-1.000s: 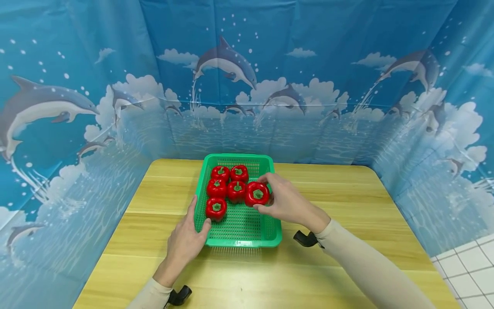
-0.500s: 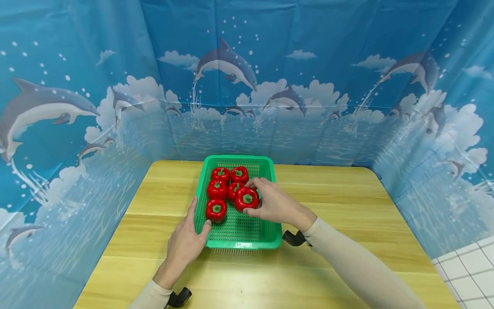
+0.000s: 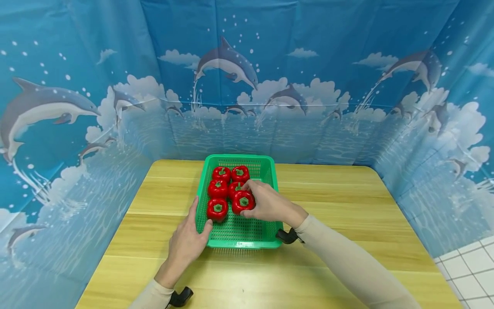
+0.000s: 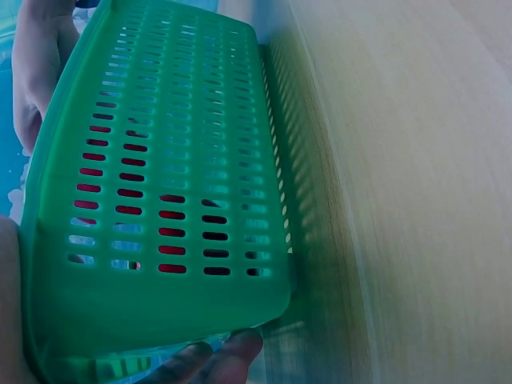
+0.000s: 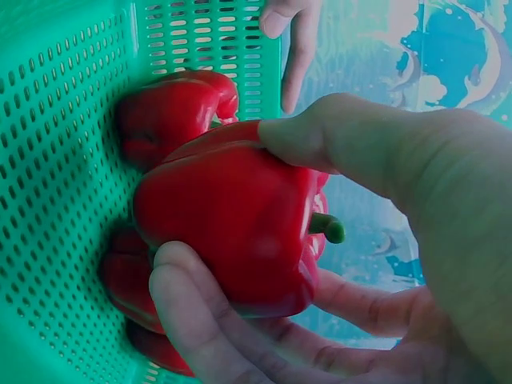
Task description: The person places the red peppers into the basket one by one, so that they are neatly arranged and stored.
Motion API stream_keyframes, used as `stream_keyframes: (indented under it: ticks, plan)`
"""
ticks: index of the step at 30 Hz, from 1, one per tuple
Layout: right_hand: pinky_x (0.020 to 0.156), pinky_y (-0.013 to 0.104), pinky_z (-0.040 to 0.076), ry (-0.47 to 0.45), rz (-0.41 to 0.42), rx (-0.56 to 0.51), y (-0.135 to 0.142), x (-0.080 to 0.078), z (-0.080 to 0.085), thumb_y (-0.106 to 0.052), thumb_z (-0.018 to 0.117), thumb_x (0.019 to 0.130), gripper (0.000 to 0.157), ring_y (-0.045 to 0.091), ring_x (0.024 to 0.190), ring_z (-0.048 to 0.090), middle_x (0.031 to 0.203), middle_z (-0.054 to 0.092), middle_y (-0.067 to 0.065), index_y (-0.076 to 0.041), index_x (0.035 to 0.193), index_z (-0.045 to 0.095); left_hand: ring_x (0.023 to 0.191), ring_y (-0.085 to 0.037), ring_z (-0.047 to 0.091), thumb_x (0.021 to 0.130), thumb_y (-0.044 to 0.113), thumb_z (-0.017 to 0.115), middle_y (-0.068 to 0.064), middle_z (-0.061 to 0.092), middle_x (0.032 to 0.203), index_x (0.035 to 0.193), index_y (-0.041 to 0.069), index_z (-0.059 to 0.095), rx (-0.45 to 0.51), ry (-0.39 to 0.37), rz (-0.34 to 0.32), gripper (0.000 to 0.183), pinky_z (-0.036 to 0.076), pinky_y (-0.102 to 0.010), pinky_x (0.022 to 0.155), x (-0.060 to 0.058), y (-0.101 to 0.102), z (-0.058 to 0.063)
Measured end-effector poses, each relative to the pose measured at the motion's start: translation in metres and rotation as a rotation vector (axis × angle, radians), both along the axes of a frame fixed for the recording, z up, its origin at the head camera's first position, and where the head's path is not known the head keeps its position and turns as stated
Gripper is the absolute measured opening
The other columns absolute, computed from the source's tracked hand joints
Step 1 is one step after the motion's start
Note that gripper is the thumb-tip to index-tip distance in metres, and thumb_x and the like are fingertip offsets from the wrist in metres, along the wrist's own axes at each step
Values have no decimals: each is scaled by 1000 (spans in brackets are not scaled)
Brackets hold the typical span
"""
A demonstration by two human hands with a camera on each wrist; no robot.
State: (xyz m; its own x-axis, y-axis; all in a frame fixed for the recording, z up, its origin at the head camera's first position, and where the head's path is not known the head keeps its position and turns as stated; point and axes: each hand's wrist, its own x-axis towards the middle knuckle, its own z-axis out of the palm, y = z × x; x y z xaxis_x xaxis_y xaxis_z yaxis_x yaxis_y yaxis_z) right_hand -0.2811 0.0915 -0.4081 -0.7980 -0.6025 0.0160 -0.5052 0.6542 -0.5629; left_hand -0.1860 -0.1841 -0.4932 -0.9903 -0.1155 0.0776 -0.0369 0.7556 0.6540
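In the head view my right hand (image 3: 268, 205) holds a red bell pepper (image 3: 243, 202) by its sides, thumb nearest me, green stem up. The right wrist view shows the thumb and fingers spread round this pepper (image 5: 228, 216), low inside the green plastic basket (image 3: 247, 245). Several more red bell peppers (image 3: 218, 189) stand in it, grouped left and back; the held one is beside the nearest pepper (image 3: 217, 210). My left hand (image 3: 187, 240) holds the basket's near left corner, thumb at the rim and fingers along the outer wall (image 4: 160, 160).
The basket stands on a light wooden table (image 3: 328, 266). A blue dolphin-print curtain (image 3: 247, 128) hangs behind the table and along both sides. White tiles (image 3: 471, 266) show at the lower right. Black wrist mounts (image 3: 181, 297) sit on both forearms.
My right hand has carried the bell pepper left and slightly nearer, from the basket's right side to beside the nearest pepper. The left hand has stayed at the basket corner.
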Motion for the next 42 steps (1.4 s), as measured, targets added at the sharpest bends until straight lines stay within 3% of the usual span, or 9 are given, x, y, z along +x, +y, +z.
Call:
stream_keyframes:
  ticks: [8,18,42]
  plan:
    - [80,36,53,-54,-19,49,-10,-3,-2,-34,97,97,69,20,95,60,138,73,11,-6,150,62,50,-19,42,113,40,73,-32,62,168,189,25,22,4,-2,-8,93,34,-31,45,0,-1,0]
    - [81,37,55,-77,-9,103,-20,-7,-10,-31,101,94,70,21,94,61,114,70,6,-6,148,64,52,-21,47,113,40,73,-31,58,173,189,28,21,5,-6,-11,93,37,-34,45,-1,-1,-1]
    - [98,45,62,-118,-39,159,-25,-14,-20,-33,102,93,71,25,114,65,133,73,10,-7,147,63,54,-21,46,113,40,73,-31,59,171,189,27,21,7,-8,-5,93,37,-35,46,2,-1,2]
